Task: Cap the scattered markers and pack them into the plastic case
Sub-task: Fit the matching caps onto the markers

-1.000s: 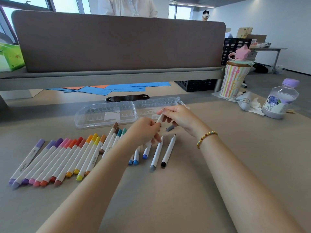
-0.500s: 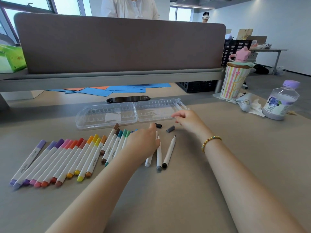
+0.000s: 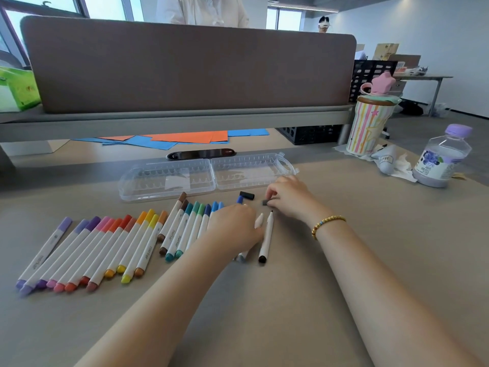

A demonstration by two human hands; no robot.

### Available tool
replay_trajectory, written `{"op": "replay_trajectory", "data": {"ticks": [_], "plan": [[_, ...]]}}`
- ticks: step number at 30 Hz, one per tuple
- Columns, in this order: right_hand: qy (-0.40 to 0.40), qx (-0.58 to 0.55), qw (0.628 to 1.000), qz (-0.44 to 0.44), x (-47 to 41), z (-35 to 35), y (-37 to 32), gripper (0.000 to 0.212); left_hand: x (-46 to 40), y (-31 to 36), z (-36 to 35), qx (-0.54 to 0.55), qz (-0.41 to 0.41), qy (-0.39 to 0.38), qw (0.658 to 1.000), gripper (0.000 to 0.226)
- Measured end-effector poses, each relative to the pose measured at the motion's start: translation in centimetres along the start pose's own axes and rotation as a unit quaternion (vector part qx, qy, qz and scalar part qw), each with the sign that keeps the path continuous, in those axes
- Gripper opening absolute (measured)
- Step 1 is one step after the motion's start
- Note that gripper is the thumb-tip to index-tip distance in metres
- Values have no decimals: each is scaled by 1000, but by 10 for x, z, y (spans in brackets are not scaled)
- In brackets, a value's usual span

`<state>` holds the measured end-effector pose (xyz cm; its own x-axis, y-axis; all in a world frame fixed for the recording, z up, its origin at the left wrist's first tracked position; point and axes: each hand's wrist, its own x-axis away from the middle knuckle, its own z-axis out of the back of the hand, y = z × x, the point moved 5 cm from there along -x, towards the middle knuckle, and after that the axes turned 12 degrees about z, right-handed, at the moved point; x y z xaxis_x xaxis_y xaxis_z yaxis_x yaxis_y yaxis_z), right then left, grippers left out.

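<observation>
Here the right hand [image 3: 288, 198] pinches a grey cap [image 3: 265, 202]; left hand [image 3: 235, 226] seemingly flat on markers [image 3: 193, 223]

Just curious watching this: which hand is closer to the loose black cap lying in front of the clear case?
Right. The right hand sits just right of the black cap, its fingers pinching a grey cap. The left hand lies farther, nearer the person, over the markers.

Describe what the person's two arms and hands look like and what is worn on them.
Both forearms are bare, with no sleeves in view and no gloves. The right hand has a bead bracelet on its wrist, gold-coloured beads with one blue bead among them. The left hand and its wrist show no jewellery. No rings or watch are visible.
</observation>
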<state>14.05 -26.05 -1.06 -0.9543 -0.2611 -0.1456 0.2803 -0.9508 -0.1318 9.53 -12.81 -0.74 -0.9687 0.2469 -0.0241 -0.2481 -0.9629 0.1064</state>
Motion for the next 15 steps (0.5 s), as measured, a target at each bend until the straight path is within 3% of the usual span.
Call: {"op": "replay_trajectory", "data": {"ticks": [5, 10, 13, 15], "plan": [[-4, 22, 1000, 7, -1, 1, -6, 9, 0, 0, -1, 12, 19, -18, 1000, 34], [72, -218, 972, -45, 2, 12, 2, 27, -6, -7, 11, 184, 35, -24, 982, 21], [109, -369, 922, -42, 5, 21, 0, 20, -10, -7, 9, 296, 49, -64, 952, 18], [122, -412, 903, -34, 6, 23, -1, 12, -11, -7, 7, 358, 59, -88, 928, 20]]}}
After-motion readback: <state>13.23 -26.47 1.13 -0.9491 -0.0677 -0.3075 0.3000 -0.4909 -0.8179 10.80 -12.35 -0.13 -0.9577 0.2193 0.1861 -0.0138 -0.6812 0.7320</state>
